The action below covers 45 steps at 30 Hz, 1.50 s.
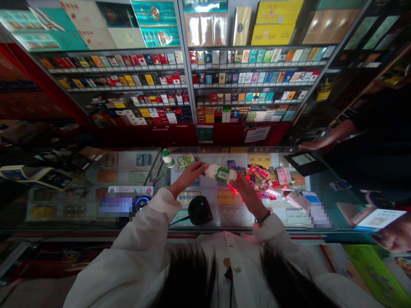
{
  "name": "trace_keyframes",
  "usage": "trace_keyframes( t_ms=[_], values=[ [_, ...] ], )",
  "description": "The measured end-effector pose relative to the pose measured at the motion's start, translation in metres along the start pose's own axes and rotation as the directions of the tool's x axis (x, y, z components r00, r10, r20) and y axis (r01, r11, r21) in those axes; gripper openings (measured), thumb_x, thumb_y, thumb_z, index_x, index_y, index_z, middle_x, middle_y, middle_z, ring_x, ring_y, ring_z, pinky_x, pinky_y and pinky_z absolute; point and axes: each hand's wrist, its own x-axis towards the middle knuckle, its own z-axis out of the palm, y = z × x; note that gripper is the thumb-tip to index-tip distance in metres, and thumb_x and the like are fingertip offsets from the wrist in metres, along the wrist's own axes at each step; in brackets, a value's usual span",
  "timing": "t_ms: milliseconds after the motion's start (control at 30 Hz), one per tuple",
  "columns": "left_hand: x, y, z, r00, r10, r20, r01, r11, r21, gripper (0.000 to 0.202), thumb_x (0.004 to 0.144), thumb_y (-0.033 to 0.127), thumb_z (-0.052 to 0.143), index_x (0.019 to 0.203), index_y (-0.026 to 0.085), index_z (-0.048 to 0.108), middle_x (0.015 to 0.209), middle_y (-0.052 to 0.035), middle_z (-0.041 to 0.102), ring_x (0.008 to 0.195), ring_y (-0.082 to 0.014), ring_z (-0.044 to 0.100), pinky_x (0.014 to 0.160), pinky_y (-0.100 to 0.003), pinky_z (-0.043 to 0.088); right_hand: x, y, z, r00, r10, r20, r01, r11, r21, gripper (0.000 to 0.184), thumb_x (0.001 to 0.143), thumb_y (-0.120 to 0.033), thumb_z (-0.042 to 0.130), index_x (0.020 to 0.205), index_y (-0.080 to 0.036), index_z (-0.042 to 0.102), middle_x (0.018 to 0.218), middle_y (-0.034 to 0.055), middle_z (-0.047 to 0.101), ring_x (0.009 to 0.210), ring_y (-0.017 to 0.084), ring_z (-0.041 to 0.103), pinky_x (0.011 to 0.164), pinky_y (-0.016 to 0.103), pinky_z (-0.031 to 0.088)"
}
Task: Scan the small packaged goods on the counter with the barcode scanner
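Observation:
A white plastic bottle (212, 171) with a green label is held sideways above the glass counter, its barcode facing up at me. The fingers of my left hand (193, 171) are closed at its cap end. At its base, my right hand (244, 191) grips the other end. Red light falls on the right fingertips and the items beside them. Just below the bottle, a black scanner-like device (199, 209) stands on the counter. A similar white bottle with a green cap (168, 158) stands left of my left hand, near a green packet (186, 161).
Colourful small packets (261, 175) lie piled right of my hands. A small screen (117, 206) sits at left, and a white QR sign (380, 219) at right. Another person's arm (334, 134) rests by a black tablet-like board (305, 162). Shelves of cigarette packs (247, 79) stand beyond the counter (224, 224).

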Motion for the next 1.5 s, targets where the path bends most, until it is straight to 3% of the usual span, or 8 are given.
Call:
trace_keyframes(
  t_ms=[133,267,433,567,667,1000,1300,1500],
  values=[
    [0.004,-0.002,-0.004,0.999,-0.011,0.035,0.011,1.000,0.010,0.051,0.093,0.065,0.057,0.099,0.017,0.076,0.093,-0.0044,0.074,0.085,-0.0194,0.066,0.082,-0.034,0.054,0.001,0.008,-0.001,1.000,-0.025,0.003,0.025,0.998,-0.063,0.069,0.080,-0.056,0.076,0.140,-0.026,0.058,0.125,0.0077,0.074,0.110,0.026,0.071,0.092,0.041,0.058],
    [0.007,-0.015,-0.010,0.984,0.015,0.175,0.001,0.996,-0.090,0.057,0.089,0.062,0.065,0.126,0.019,0.070,0.119,-0.0080,0.075,0.105,-0.0216,0.068,0.095,-0.037,0.053,-0.002,0.020,-0.002,0.986,-0.165,-0.018,0.153,0.946,-0.286,0.061,0.080,-0.051,0.078,0.132,-0.024,0.063,0.133,0.0091,0.070,0.113,0.027,0.068,0.098,0.044,0.051],
    [0.012,-0.052,-0.013,0.921,0.017,0.390,0.055,0.984,-0.172,0.056,0.081,0.056,0.078,0.124,0.022,0.071,0.125,-0.0095,0.074,0.111,-0.0214,0.068,0.099,-0.039,0.053,-0.019,0.042,-0.001,0.965,-0.258,0.054,0.220,0.679,-0.700,0.043,0.088,-0.044,0.073,0.128,-0.028,0.068,0.131,0.0078,0.072,0.122,0.031,0.061,0.110,0.053,0.033],
    [0.017,-0.074,-0.011,0.845,-0.019,0.535,0.117,0.982,-0.149,0.052,0.072,0.050,0.087,0.112,0.019,0.075,0.112,-0.0088,0.078,0.102,-0.0205,0.072,0.095,-0.037,0.055,-0.036,0.058,0.000,0.938,-0.311,0.152,0.298,0.503,-0.811,0.038,0.090,-0.038,0.071,0.127,-0.029,0.069,0.125,0.0062,0.074,0.119,0.030,0.062,0.108,0.050,0.031],
    [0.021,-0.079,-0.007,0.804,-0.013,0.595,0.131,0.979,-0.156,0.051,0.071,0.048,0.088,0.112,0.020,0.076,0.113,-0.0089,0.078,0.102,-0.0213,0.072,0.094,-0.036,0.055,-0.046,0.062,0.002,0.924,-0.317,0.215,0.342,0.431,-0.835,0.038,0.088,-0.036,0.073,0.126,-0.031,0.069,0.122,0.0049,0.074,0.118,0.029,0.061,0.108,0.049,0.029],
    [0.031,-0.082,-0.002,0.758,-0.031,0.651,0.161,0.977,-0.141,0.054,0.071,0.045,0.089,0.119,0.023,0.076,0.118,-0.0077,0.078,0.106,-0.0215,0.072,0.098,-0.035,0.054,-0.053,0.064,0.005,0.934,-0.299,0.193,0.309,0.409,-0.859,0.034,0.086,-0.036,0.076,0.119,-0.028,0.070,0.117,0.0068,0.073,0.116,0.030,0.059,0.108,0.049,0.030],
    [0.033,-0.075,0.002,0.779,-0.012,0.627,0.103,0.989,-0.109,0.051,0.076,0.051,0.084,0.118,0.023,0.076,0.116,-0.0067,0.078,0.104,-0.0199,0.072,0.095,-0.032,0.054,-0.051,0.063,0.000,0.937,-0.309,0.164,0.294,0.444,-0.846,0.040,0.084,-0.036,0.073,0.123,-0.028,0.066,0.121,0.0079,0.072,0.119,0.031,0.060,0.109,0.051,0.032],
    [0.036,-0.037,0.021,0.847,-0.016,0.532,-0.009,0.999,0.044,0.047,0.077,0.053,0.081,0.107,0.018,0.079,0.102,-0.0071,0.080,0.091,-0.0209,0.072,0.085,-0.032,0.054,-0.046,0.066,-0.002,0.958,-0.282,0.052,0.170,0.413,-0.895,0.058,0.077,-0.037,0.072,0.131,-0.020,0.060,0.124,0.0138,0.071,0.119,0.033,0.061,0.105,0.050,0.034]
  ],
)
